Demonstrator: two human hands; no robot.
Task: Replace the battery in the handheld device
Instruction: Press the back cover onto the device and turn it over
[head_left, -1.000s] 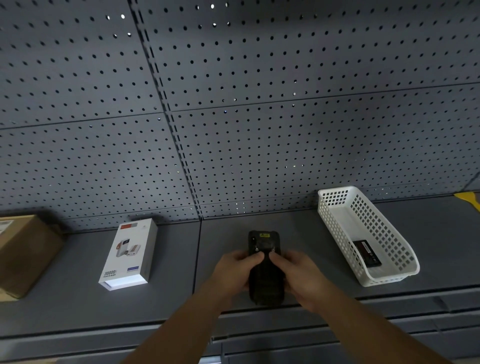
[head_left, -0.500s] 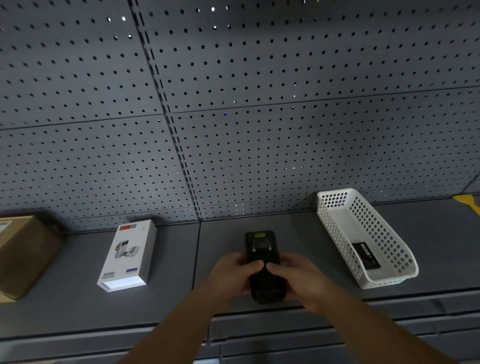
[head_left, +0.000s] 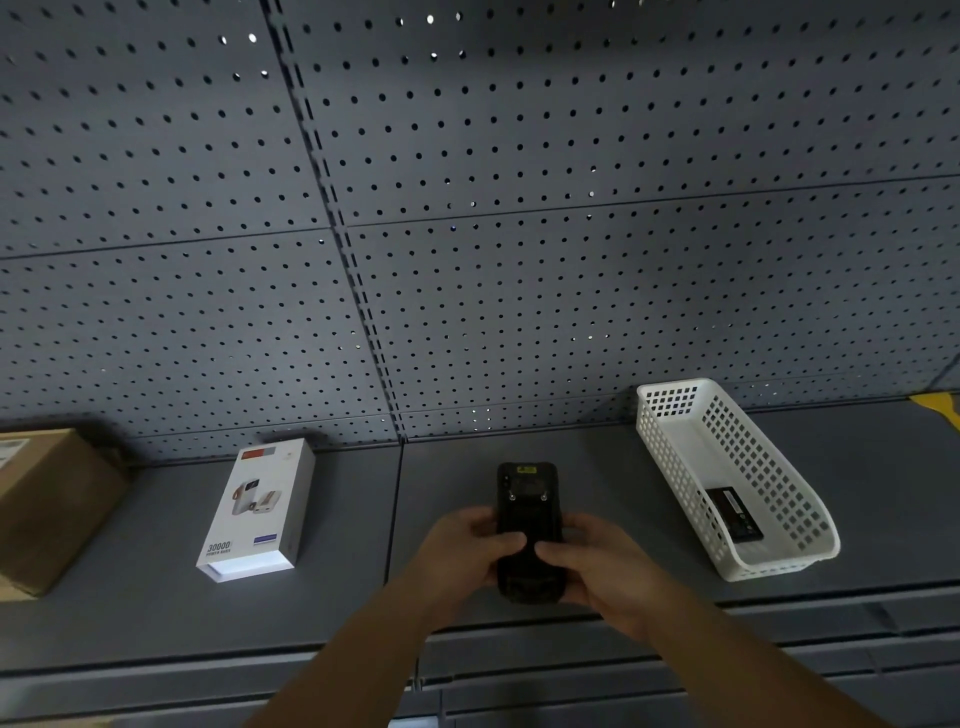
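Observation:
The black handheld device (head_left: 525, 493) lies back side up over the grey shelf, its yellow label at the far end. My left hand (head_left: 465, 553) grips its left side and my right hand (head_left: 597, 564) its right side. Both thumbs press on the middle of the back. A black battery (head_left: 732, 514) with a white label lies inside the white plastic basket (head_left: 675, 467) to the right.
A white power bank box (head_left: 260, 512) lies on the shelf to the left. A brown cardboard box (head_left: 47, 499) stands at the far left. A grey pegboard wall (head_left: 467, 234) rises behind the shelf. A yellow object (head_left: 940, 405) shows at the right edge.
Both hands have slid a little toward me along the device, and the thumbs now press lower on its back. The device sits slightly higher in view.

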